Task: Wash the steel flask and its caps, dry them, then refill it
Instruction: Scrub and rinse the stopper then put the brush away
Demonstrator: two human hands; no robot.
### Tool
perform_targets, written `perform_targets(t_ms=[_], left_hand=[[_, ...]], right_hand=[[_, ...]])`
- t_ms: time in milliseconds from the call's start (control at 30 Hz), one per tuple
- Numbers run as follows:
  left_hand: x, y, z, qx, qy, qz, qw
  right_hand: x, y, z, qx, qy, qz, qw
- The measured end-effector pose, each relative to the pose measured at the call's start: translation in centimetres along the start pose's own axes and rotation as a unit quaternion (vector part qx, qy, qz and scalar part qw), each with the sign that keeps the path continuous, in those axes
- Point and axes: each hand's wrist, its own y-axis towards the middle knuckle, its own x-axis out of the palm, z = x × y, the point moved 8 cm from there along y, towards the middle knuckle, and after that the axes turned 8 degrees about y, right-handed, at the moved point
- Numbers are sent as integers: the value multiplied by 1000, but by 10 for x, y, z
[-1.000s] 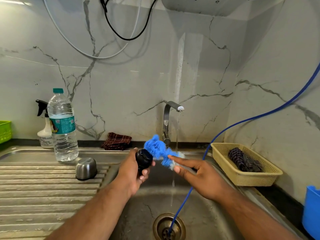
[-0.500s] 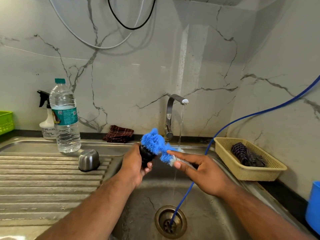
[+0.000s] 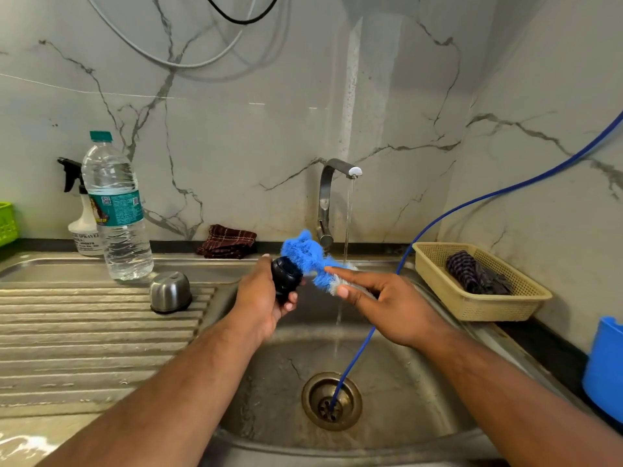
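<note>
My left hand [image 3: 259, 298] grips a black inner cap [image 3: 286, 278] over the sink [image 3: 387, 429]. My right hand [image 3: 387, 298] holds a blue bristle brush [image 3: 306, 256] by its handle, index finger stretched along it, with the bristles pressed on the cap's top. A steel outer cap [image 3: 170, 291] stands upside down on the ribbed drainboard [image 3: 84, 332] to the left. The tap [image 3: 332, 197] runs a thin stream just right of the brush. The flask itself is not in sight.
A water bottle [image 3: 116, 210] and a spray bottle [image 3: 82, 224] stand at the back left. A folded maroon cloth [image 3: 227, 246] lies behind the sink. A beige basket [image 3: 478, 298] holds a dark cloth at right. A blue hose [image 3: 357, 358] runs into the drain. Blue container [image 3: 603, 365] at far right.
The brush head has shifted left over the black cap, which now sits under the bristles. Both hands stay over the sink and the water keeps running.
</note>
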Motion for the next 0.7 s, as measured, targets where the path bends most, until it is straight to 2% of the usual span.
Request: perform_targets(t_ms=[133, 333, 467, 567, 633, 700], left_hand=[[0, 0, 2, 11, -3, 8, 1000], [-2, -2, -1, 0, -40, 22, 999], [7, -7, -3, -36, -121, -10, 992], [13, -10, 3, -37, -151, -58, 986], [23, -15, 4, -33, -89, -127, 987], [29, -18, 2, -17, -4, -161, 987]], right_hand=[[6, -1, 0, 7, 17, -37, 999], [10, -1, -3, 3, 18, -43, 999], [4, 2, 1, 9, -31, 1, 999], [0, 2, 4, 2, -27, 19, 999], [-5, 3, 10, 12, -32, 42, 999], [-8, 3, 12, 16, -32, 62, 997]])
